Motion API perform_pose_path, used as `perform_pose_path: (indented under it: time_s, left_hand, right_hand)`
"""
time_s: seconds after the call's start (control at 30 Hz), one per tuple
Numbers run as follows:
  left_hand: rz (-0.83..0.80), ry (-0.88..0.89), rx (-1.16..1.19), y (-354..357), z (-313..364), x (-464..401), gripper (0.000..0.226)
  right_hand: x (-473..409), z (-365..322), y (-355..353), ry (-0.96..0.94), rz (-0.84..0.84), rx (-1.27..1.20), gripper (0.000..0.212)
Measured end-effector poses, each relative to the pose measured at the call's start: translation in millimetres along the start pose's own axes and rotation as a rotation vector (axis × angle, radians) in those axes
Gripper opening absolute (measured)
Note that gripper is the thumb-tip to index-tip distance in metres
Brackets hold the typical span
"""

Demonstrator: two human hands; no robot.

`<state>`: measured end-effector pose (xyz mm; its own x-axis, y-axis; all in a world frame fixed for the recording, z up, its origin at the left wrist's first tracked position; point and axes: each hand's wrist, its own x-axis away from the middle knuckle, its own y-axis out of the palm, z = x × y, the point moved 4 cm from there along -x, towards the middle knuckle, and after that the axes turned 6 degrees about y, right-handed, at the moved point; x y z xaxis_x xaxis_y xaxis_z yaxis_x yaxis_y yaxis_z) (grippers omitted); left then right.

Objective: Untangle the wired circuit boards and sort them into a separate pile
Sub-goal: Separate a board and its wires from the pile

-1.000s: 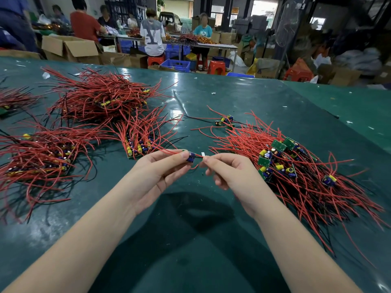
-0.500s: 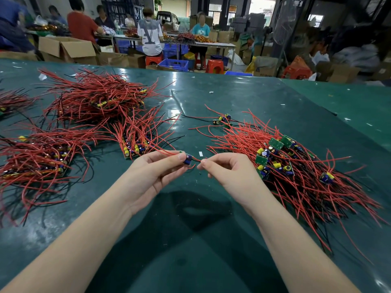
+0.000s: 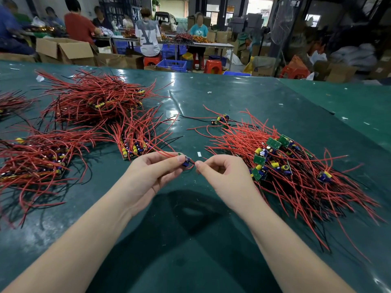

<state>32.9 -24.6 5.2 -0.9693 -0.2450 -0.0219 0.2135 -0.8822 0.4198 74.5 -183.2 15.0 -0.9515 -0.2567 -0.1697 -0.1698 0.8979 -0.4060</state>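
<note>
Hands closer than before, left hand (image 3: 148, 176) pinching board (image 3: 186, 162), right hand (image 3: 224, 176) pinching its wire (image 3: 192, 163)

Assembly workshop — worktables (image 3: 211, 45), cartons (image 3: 65, 50)

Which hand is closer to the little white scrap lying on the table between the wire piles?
Right, though only slightly. The white scrap lies just beyond both hands' fingertips. The right hand pinches a red wire just below it; the left hand, holding a small board, sits below-left.
</note>
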Motion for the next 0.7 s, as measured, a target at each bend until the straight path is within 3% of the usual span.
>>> perform_pose_path:
  time_s: [0.3, 0.5, 0.7]
  left_hand:
    - [0.003, 0.029, -0.103, -3.6, 1.1, -1.1, 0.029]
    - [0.0, 0.018, -0.14, -4.5, -3.3, -3.8, 0.018]
    - [0.031, 0.027, -0.071, -8.4, 0.8, -6.1, 0.028]
  right_hand:
    - [-1.8, 3.4, -3.5, 0.087, -0.123, 0.064, 0.02]
    - [-1.9, 6.4, -1.6, 0.089, -0.108, 0.117, 0.02]
    - [-3.0, 5.6, -2.5, 0.197, -0.231, -0.006, 0.028]
